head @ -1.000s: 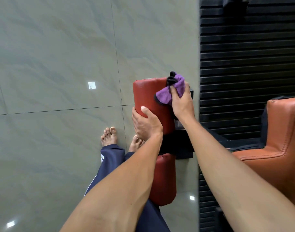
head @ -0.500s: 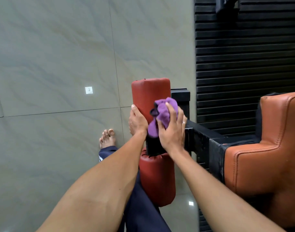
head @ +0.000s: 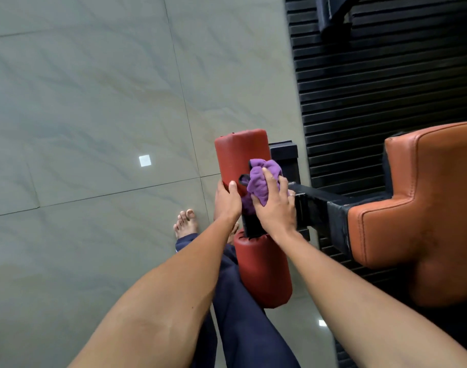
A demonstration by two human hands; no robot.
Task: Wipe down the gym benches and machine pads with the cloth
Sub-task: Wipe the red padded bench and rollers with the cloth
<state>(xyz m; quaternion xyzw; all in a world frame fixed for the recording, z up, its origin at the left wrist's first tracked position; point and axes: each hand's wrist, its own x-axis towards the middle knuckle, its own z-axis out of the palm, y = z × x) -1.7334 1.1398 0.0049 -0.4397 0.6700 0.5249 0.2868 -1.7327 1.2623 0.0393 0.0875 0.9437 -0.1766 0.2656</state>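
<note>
A red roller pad [head: 237, 152] stands on a black machine arm [head: 317, 200], with a second red roller pad [head: 264, 272] below it. My left hand [head: 227, 201] grips the lower part of the upper pad, thumb over its front. My right hand [head: 276, 208] holds a bunched purple cloth [head: 261, 179] and presses it against the right side of the upper pad near the black bracket. An orange bench seat pad [head: 423, 197] sits to the right.
Grey tiled floor [head: 94, 128] spreads to the left. A black ribbed rubber mat [head: 381, 88] lies under the machine at right. My bare foot [head: 186, 223] and dark blue trouser legs [head: 237, 314] are below the pads.
My right hand brought the cloth down from the top of the upper pad to its lower right side. The left hand kept its hold on the pad.
</note>
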